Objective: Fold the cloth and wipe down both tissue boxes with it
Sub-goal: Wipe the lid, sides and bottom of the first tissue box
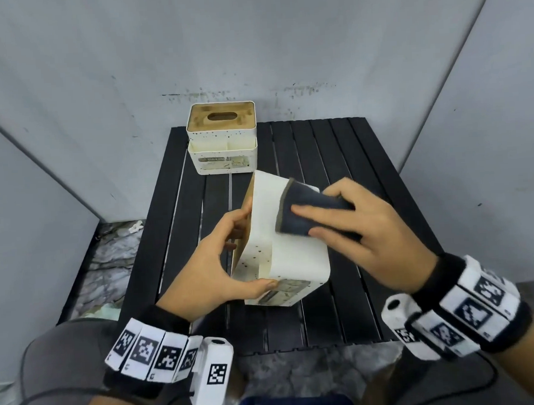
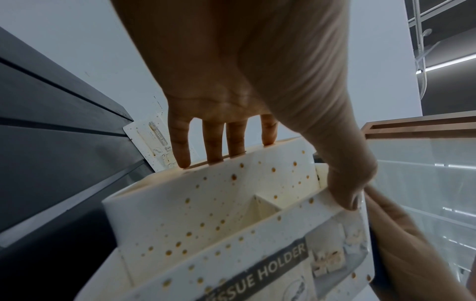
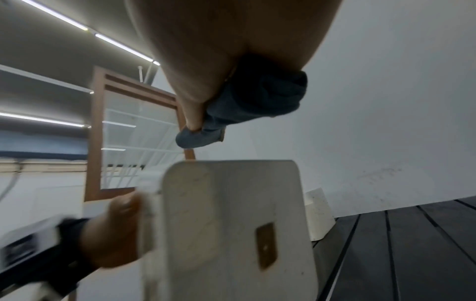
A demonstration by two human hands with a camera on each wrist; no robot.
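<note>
1. Head view showed the near box (image 1: pixel 287 232) tipped onto its side near the middle of the table (image 1: pixel 342 306), toward the front edge, its wooden lid facing left and a plain white side turned up.
2. The left hand (image 1: pixel 213 261) steadied it: in the left wrist view four fingers (image 2: pixel 180 146) were spread and hooked over the lid edge, with the thumb pressed on the labelled face.
3. The right hand (image 1: pixel 363 225) held the folded dark cloth (image 1: pixel 303 212) on the upturned side, fingers lying fairly straight and slightly spread over it. The right wrist view, blurred, showed the thumb tucked into the cloth's bunched end (image 3: pixel 257 97).
4. The step in hand looked like wiping the first box; the fold was already made.
5. The far box (image 1: pixel 222 139) stood upright at the table's back edge, left of centre, well apart from both hands, and probably remained to be wiped.
6. The next move likely called for turning the near box to reach unwiped faces, keeping the cloth folded, then setting it upright and moving on to the far box.
7. The table was black and slatted, with gaps between the slats. Grey-white panels (image 1: pixel 98 71) closed it in behind and at both sides; crumpled plastic sheeting (image 1: pixel 114 260) lay on the floor to the left.
</note>
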